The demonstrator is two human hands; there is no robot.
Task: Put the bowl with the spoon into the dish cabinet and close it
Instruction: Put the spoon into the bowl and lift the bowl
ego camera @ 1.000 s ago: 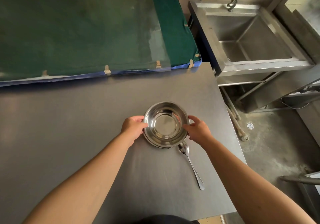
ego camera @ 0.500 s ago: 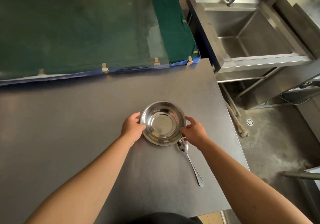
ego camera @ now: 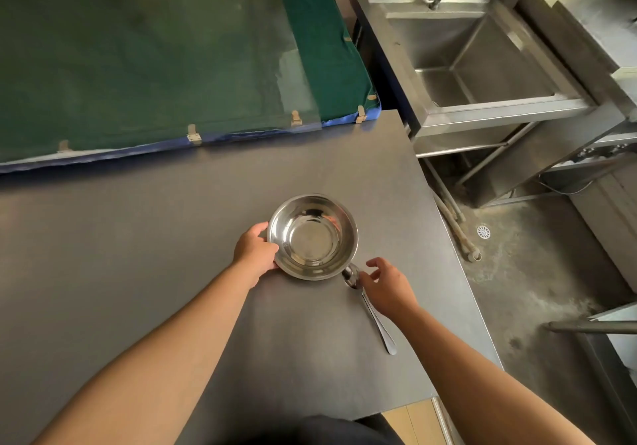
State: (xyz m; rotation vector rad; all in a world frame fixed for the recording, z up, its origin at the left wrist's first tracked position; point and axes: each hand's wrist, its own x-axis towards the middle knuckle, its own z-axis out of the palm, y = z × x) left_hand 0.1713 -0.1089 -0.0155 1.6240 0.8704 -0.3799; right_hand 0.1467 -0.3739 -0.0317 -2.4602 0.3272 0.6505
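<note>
Left hand (ego camera: 255, 251) grips steel bowl (ego camera: 312, 237) rim, frame centre. Right hand (ego camera: 387, 284) loose, fingers spread, hovering over spoon (ego camera: 370, 308) on grey table (ego camera: 138, 238).

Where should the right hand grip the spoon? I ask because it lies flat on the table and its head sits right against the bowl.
Probably the handle, from above. The spoon lies flat, its head beside the bowl, while the handle runs free toward the person. The right hand, fingers spread, hovers over the neck.
</note>
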